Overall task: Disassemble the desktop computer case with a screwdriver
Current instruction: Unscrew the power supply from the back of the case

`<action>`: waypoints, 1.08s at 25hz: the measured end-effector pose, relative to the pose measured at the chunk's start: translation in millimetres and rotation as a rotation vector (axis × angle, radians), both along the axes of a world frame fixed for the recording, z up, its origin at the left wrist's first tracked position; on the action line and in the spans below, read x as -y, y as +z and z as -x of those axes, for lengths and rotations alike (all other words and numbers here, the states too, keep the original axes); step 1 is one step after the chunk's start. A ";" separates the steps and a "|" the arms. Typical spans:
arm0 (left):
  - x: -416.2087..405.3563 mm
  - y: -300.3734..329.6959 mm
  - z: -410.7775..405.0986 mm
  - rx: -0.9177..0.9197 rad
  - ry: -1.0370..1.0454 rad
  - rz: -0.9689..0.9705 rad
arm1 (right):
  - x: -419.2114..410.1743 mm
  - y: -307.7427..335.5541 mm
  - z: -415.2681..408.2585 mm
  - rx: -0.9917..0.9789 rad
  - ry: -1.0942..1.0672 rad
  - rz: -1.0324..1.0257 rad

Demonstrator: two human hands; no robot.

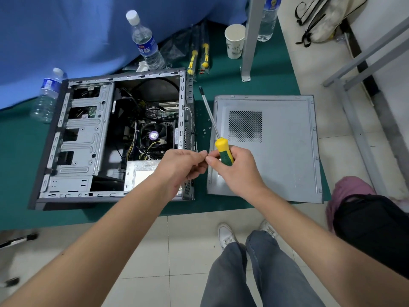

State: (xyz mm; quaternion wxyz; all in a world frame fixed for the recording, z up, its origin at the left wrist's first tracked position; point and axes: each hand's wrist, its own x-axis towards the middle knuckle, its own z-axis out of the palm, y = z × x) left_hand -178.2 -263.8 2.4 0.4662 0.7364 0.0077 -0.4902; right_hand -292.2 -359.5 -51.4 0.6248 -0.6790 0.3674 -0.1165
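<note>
I see the computer case [115, 138] lying on its side on the green mat [265, 69], its open face up; grey metal frame, drive bays on its left half, a black fan with a purple hub near the middle, yellow and black cables running toward the silver power supply at the near edge; the far edge lies close to the blue cloth [66, 29], the near edge close to the mat's border with the tiled floor [172, 251]; just beside it on the right lies the side panel [276, 156], flat, grey, with a dark perforated vent patch, its near right corner reaching the mat's edge; between case and panel runs a narrow strip of mat with a few small screws [204, 130], though I cannot count them surely at this size; my right hand [234, 171] is wrapped round the yellow and green handle of the screwdriver [215, 129], shaft pointing away over that strip; my left hand [183, 167] has its fingertips drawn together against the right thumb, perhaps pinching something tiny, but I cannot tell; behind the case stand two water bottles [146, 41], a paper cup [235, 41] and two packaged screwdrivers [199, 57].
</note>
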 end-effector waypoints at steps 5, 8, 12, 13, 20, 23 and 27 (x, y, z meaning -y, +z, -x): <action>-14.9 -24.8 -24.3 1.012 -0.217 -0.198 | 14.7 -22.6 -23.2 -0.091 -0.086 -0.041; -27.9 -51.6 -42.7 1.107 -0.436 -0.387 | 33.3 -49.3 -47.9 -0.216 -0.072 0.047; -33.1 -72.6 -48.6 1.189 -0.584 -0.472 | 49.5 -88.3 -87.8 -0.354 -0.021 0.196; -33.3 -74.0 -49.7 1.194 -0.576 -0.464 | 51.3 -97.1 -97.1 -0.380 -0.011 0.221; -33.5 -77.5 -50.7 1.188 -0.626 -0.477 | 56.3 -123.5 -108.1 -0.447 -0.102 0.266; -32.6 -77.7 -51.1 1.179 -0.629 -0.487 | 53.7 -112.7 -75.6 -0.244 -0.210 0.024; -33.1 -76.1 -48.7 1.180 -0.614 -0.465 | 36.3 -94.8 -4.4 -0.212 -0.058 -0.266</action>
